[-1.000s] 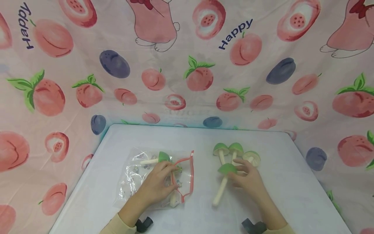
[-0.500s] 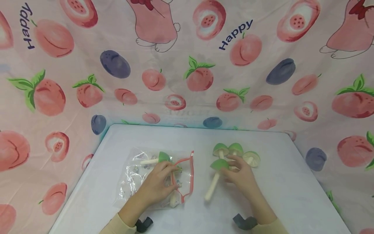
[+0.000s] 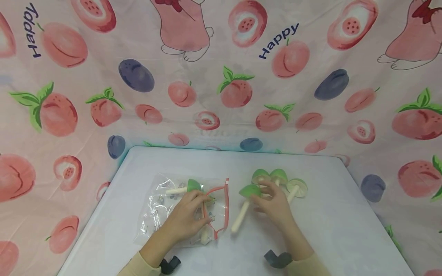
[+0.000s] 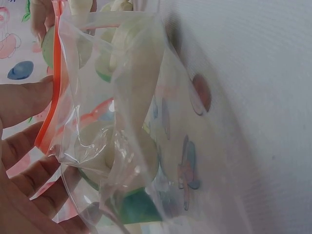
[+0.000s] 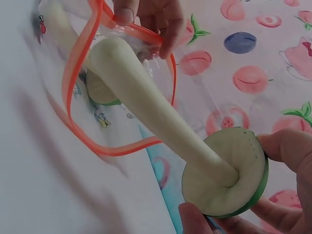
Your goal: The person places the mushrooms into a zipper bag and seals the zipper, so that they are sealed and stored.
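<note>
A toy mushroom (image 3: 250,190) with a green cap and a pale stem is pinched at its cap by my right hand (image 3: 274,205). In the right wrist view its stem (image 5: 151,105) slants toward the open mouth of a clear zip bag, overlapping the orange zip strip (image 5: 75,73). My left hand (image 3: 186,214) pinches the upper edge of that bag (image 3: 152,218), holding the mouth apart. Inside the bag lie mushrooms, one with its green cap (image 3: 194,185) showing near the far side; in the left wrist view another cap (image 4: 139,207) shows through the plastic.
Just beyond my right hand, three more toy mushrooms lie in a group: a left one (image 3: 260,175), a middle one (image 3: 279,175) and a right one (image 3: 297,187) with its cap's underside showing. A fruit-patterned cloth (image 3: 214,92) hangs behind the white table (image 3: 331,214).
My right hand has moved left with the mushroom, bringing its stem close to the bag's mouth. My left hand and the bag have stayed in place.
</note>
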A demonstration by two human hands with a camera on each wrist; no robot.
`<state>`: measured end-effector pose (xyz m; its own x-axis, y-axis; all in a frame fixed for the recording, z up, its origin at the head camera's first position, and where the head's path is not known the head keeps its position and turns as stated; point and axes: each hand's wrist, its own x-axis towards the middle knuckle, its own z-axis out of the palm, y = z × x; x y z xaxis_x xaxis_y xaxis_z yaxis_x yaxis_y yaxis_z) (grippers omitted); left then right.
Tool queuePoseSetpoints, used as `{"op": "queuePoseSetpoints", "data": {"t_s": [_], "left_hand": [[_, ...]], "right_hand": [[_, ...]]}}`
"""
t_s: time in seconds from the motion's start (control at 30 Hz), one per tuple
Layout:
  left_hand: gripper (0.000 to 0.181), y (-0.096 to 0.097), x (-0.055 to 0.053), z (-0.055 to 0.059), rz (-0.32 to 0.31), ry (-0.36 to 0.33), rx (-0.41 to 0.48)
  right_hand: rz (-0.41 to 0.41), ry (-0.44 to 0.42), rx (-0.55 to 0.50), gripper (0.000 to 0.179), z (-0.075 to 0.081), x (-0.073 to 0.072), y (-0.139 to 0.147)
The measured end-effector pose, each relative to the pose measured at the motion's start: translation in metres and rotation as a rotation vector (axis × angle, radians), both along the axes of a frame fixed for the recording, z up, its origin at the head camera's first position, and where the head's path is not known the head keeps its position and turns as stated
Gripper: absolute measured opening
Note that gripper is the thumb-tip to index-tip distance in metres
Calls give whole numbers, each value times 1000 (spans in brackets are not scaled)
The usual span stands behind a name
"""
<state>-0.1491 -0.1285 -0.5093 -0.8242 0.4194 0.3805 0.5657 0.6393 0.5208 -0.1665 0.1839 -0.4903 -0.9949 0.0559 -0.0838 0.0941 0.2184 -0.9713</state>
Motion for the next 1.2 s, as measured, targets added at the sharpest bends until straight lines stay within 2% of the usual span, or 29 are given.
{"op": "queuePoseSetpoints", "data": {"t_s": [0.63,1.2], "left_hand": [[59,1,0,1,4,-13,-10],[59,1,0,3,3,-11,-6]], "right_hand": [[-72,5,-17,52,-4,-7,-26],[-68,5,-7,52,-15,-6,-49]]}}
